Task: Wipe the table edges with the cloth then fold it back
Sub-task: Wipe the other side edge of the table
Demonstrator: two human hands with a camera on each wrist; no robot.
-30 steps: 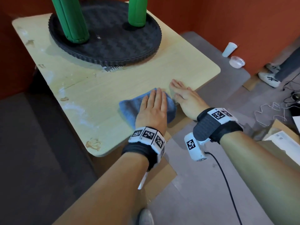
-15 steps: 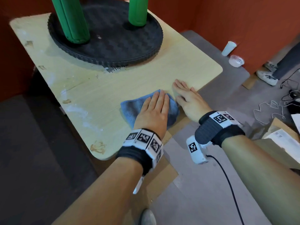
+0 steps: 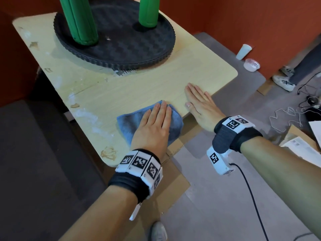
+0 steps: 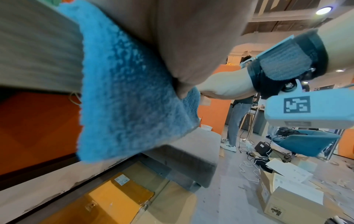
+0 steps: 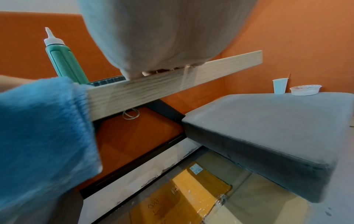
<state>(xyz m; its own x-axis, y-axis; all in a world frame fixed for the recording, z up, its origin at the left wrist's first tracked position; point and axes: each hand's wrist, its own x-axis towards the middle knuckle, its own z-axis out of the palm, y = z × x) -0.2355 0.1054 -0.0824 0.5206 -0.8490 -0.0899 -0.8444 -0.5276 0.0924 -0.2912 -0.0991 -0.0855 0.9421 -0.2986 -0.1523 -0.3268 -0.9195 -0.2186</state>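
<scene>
Wiping the near table (image 3: pixel 139 87) edge: left hand (image 3: pixel 152 129) flat on blue microfibre cloth (image 3: pixel 126 122), draped over the rim, slid leftward since a second ago; right hand (image 3: pixel 199 105) flat, bracing alongside. Folding not begun.

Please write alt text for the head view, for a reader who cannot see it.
A left hand presses flat on a blue cloth at the near edge of a pale wooden table, the right hand flat beside it. Behind, two green bottles stand on a round black tray.
</scene>
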